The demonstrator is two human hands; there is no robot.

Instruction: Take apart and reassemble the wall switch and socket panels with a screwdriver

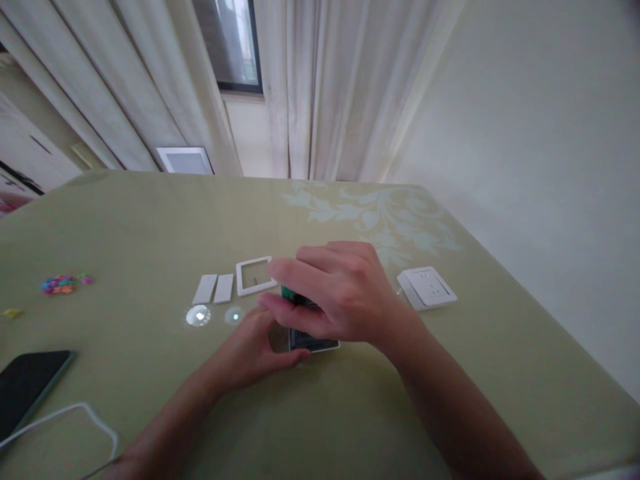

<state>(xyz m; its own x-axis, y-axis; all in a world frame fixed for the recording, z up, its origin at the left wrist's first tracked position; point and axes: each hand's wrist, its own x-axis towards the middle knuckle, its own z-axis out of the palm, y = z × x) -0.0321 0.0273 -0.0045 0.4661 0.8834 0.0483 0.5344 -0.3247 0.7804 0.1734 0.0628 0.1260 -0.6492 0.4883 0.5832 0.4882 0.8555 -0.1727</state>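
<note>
My right hand (pixel 345 293) is closed around a screwdriver (pixel 289 293) with a green and black handle; its tip is hidden under the hand. Directly below lies a wall switch body (pixel 315 343), dark inside with a white rim, mostly covered by my hands. Thumb and fingers of my left hand (pixel 245 353) grip its left side against the table. Just beyond, a white square frame (pixel 241 279) lies flat with a small screw-like piece inside its opening. Left of the frame are two white switch rocker plates, one (pixel 205 289) beside the other (pixel 224 289).
A white socket unit (pixel 430 288) sits on the green tabletop (pixel 165 220) at the right, near the wall. Small colourful pieces (pixel 65 284) and a yellow bit (pixel 12 313) lie at the left. A dark phone (pixel 30 383) and white cable (pixel 85 405) occupy the near left.
</note>
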